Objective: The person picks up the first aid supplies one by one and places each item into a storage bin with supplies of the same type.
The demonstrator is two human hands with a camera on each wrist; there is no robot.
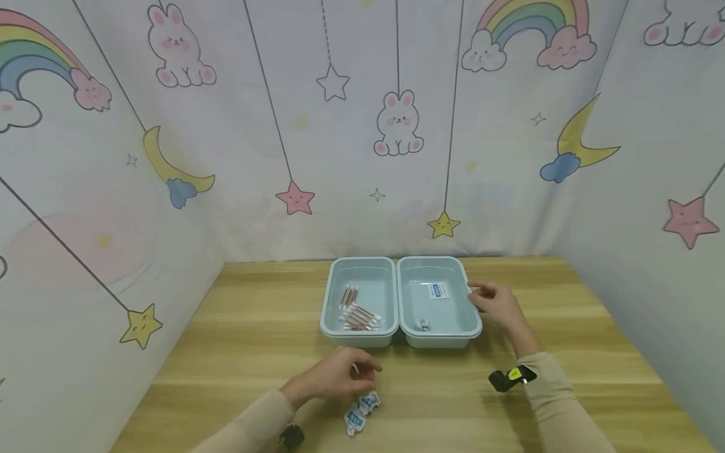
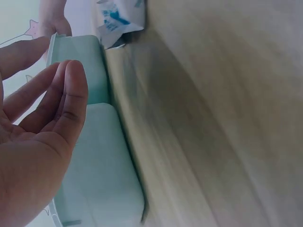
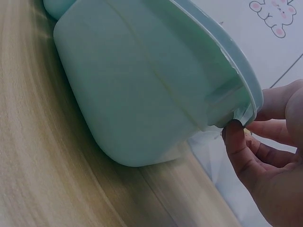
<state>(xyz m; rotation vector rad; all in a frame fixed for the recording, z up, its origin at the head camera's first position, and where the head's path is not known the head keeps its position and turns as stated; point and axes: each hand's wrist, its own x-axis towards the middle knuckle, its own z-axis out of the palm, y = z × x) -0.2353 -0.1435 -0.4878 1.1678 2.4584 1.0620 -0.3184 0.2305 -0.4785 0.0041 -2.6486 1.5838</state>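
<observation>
My right hand pinches the outer rim of the right light-blue plastic bin, thumb and fingers on either side of the edge in the right wrist view. Inside that bin lie a flat white-and-blue packet and a small crumpled packet. My left hand hovers over the table in front of the bins, fingers loosely bent and holding nothing. Just below it two crumpled white-and-blue packets lie on the wood. The left bin holds several clear-wrapped bundles of brown-and-white sticks, perhaps cotton swabs.
Both bins stand side by side on a wood-grain table, near its back edge. Pale fabric walls with cartoon prints enclose the table at the back and both sides. A small dark device is strapped at the right wrist.
</observation>
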